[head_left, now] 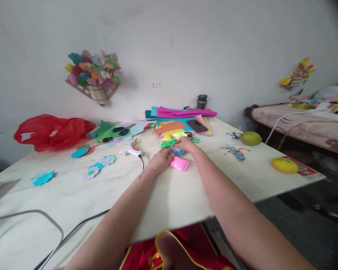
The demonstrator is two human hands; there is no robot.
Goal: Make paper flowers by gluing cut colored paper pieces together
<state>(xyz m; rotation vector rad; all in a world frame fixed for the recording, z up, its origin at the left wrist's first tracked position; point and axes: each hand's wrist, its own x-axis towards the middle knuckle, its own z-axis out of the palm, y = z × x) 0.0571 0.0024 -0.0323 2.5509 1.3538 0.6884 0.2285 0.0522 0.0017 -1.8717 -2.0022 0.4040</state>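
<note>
My left hand (pixel 161 159) rests low on the table, palm down with its fingers stretched toward a small green packet (pixel 168 144). My right hand (pixel 185 143) is curled, its fingertips at the right end of that green packet. A pale yellow packet (pixel 180 135) lies just behind the right fingers, with a brighter yellow piece (pixel 166 138) beside it. Between the hands shows part of a blue and purple paper flower (pixel 178 151). Nearest to me, beside the left fingertips, lies a shiny pink packet (pixel 179 164). The exact finger contact is small and partly hidden.
To the left are a white glue gun (pixel 131 152) with a cord, paper flowers (pixel 91 172) and a red plastic bag (pixel 55 131). Scissors (pixel 124 129), coloured sheets (pixel 169 127) and a phone (pixel 197 126) lie behind. Two mangoes (pixel 250 138) sit toward the right edge.
</note>
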